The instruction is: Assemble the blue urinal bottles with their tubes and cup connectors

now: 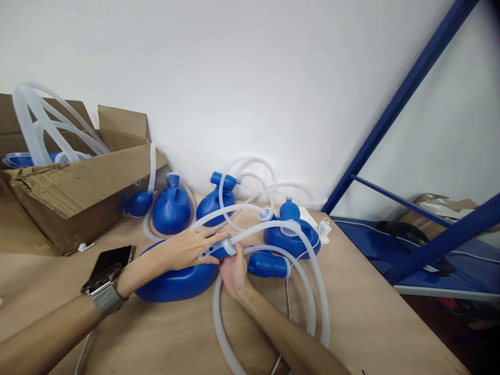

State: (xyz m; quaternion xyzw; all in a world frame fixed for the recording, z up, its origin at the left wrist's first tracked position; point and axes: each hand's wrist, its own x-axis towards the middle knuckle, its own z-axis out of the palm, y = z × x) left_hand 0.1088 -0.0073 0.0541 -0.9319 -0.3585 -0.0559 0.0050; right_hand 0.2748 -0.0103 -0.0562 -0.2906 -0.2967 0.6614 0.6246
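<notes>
A large blue urinal bottle [182, 284] lies on the table in front of me, its neck pointing right. My left hand [191, 249] comes over the top, fingers closed around the neck beside a pale strap with holes [207, 252]. From below and to the right, my right hand [234, 271] grips the neck where the white cap [229, 244] sits. Out of that cap runs a translucent hose [273, 225], arching right and down past my right forearm. Part of the neck is hidden by my fingers.
Several more blue bottles [171, 211] with hoses stand along the wall. Another blue piece [269, 264] lies right of my hands. At left are an open cardboard box [89, 179] with hoses and a phone [113, 260]. A blue metal rack [390, 109] stands at right.
</notes>
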